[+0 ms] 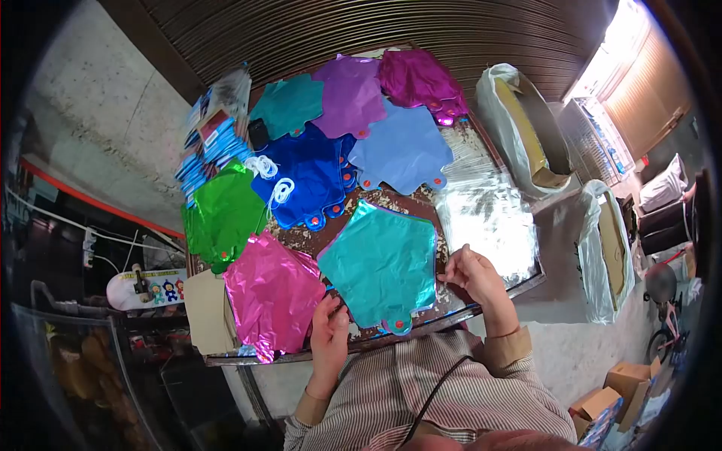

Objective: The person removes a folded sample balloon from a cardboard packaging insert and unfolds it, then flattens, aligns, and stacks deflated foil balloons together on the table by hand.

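Note:
My left hand [329, 325] is at the table's front edge, its curled fingers at the right side of the pink foil pile [274, 297]; whether they grip it is unclear. My right hand [468, 272] rests near the lower left of the silver foil or clear film stack [492, 225], fingers bent, with nothing plainly in them. Between my hands lies a teal foil star shape [382, 263] with a red dot on its bottom tab and a purplish edge beneath. Behind it are dark blue foils [304, 169] with white string coils [281, 192] and a light blue foil [404, 148].
Green foils [226, 214] and blue packets [218, 143] are at the table's left. Purple [350, 94], teal [286, 105] and magenta [421, 79] foils lie at the back. Lined bags [519, 124] stand right of the table, cardboard boxes [628, 383] at lower right.

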Motion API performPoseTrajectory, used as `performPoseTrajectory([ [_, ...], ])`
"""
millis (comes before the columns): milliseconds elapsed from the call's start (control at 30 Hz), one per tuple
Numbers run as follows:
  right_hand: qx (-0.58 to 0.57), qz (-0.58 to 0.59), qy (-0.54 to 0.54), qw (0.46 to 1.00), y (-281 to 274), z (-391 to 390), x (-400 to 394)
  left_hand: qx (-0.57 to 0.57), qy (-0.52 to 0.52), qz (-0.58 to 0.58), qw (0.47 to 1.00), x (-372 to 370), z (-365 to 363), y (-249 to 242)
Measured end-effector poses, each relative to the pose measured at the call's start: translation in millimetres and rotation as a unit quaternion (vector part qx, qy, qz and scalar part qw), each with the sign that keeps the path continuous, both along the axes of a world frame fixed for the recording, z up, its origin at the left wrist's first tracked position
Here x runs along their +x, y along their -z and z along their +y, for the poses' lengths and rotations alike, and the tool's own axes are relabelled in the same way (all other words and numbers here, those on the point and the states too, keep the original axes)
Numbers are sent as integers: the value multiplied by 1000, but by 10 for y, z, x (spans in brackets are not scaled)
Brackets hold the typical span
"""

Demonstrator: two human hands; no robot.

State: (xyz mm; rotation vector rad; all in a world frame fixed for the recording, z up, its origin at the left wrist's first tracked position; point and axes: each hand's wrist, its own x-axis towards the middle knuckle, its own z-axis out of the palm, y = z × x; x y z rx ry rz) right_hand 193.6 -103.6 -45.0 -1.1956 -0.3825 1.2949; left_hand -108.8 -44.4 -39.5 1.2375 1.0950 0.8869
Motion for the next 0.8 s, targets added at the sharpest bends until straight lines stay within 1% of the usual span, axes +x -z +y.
performPoseTrajectory([
  [100, 19, -11, -4, 1000, -55, -17, 8, -3, 8, -6, 1000, 7, 2, -26],
  [267, 8, -7, -14, 1000, 14, 16, -105, -20, 19, -19, 999, 21, -4, 42],
  [467, 9, -32, -10, 999, -36, -10, -66, 22, 32, 6, 999, -59, 8, 103],
  [633, 13, -39, -39, 998, -29, 18, -124, 11, 39, -13, 999, -5, 8, 102],
  [800, -19, -78, -22, 997, -152, -72, -79, 24, 35, 22, 999, -61, 7, 79],
])
